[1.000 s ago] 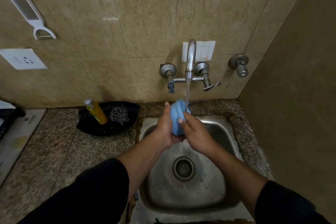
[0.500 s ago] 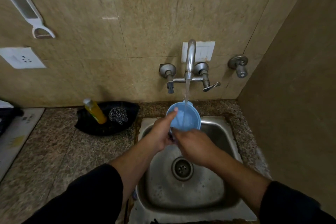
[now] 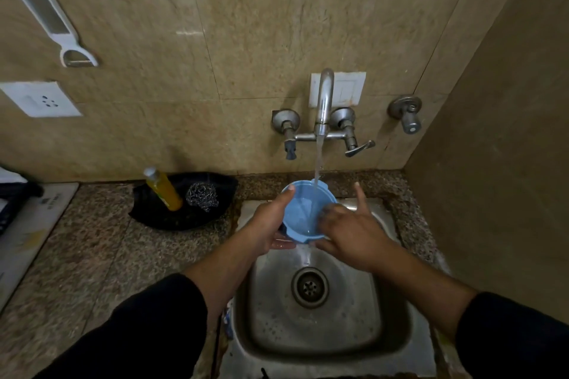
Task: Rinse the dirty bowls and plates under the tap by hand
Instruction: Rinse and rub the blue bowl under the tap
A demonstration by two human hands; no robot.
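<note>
A small light-blue bowl [image 3: 303, 212] is held over the steel sink [image 3: 388, 329], tipped with its opening toward me. Water runs from the tap [image 3: 324, 101] into it and spills off its lower rim toward the drain [image 3: 310, 287]. My left hand [image 3: 271, 224] grips the bowl by its left rim and underside, thumb on the edge. My right hand [image 3: 348, 231] rests against the bowl's right side, fingers spread, some of them reaching inside the bowl, the index finger raised.
A black dish [image 3: 172, 215] on the granite counter holds a yellow soap bottle [image 3: 163, 189] and a steel scrubber [image 3: 201, 195]. A peeler [image 3: 46, 12] hangs on the wall above a socket [image 3: 41, 99]. A wall closes off the right side.
The bowl, first turned with its underside toward me, has been flipped opening-up under the stream. My right hand has moved from below the bowl to its right side and opened its fingers.
</note>
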